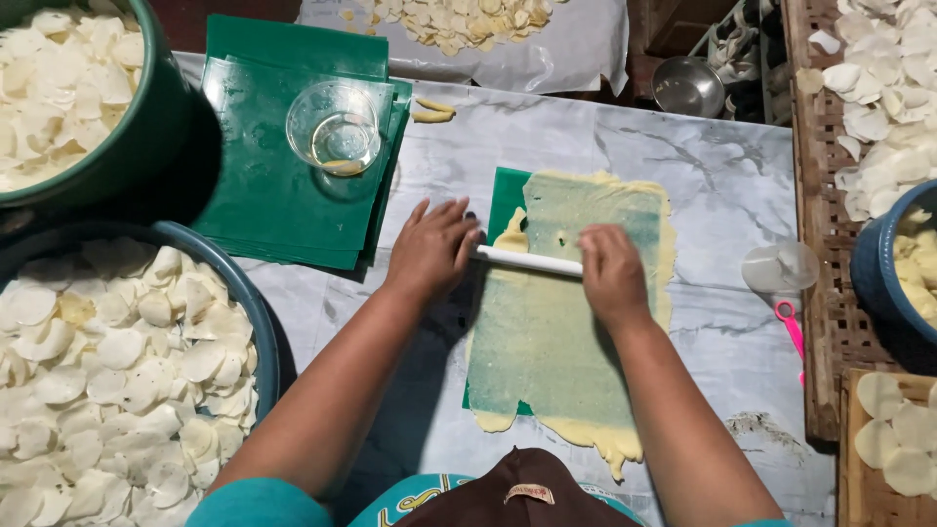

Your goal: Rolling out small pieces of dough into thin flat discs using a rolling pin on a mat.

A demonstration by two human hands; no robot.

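Observation:
A thin sheet of pale yellow dough (551, 332) lies spread over a green plastic sheet (507, 190) on the marble-patterned table (722, 185). A white rolling pin (527, 261) lies across the dough. My left hand (429, 249) presses flat on its left end. My right hand (610, 273) rests palm down on its right end. Dough spills past the green sheet at the near edge and on the right side.
A stack of green plastic sheets (283, 195) carries a clear glass bowl (334, 127) of liquid. Two large basins (256, 322) (161, 107) of white round discs stand at left. A pink-handled tool (791, 327), a clear lid (781, 265) and a blue bowl (878, 283) sit at right.

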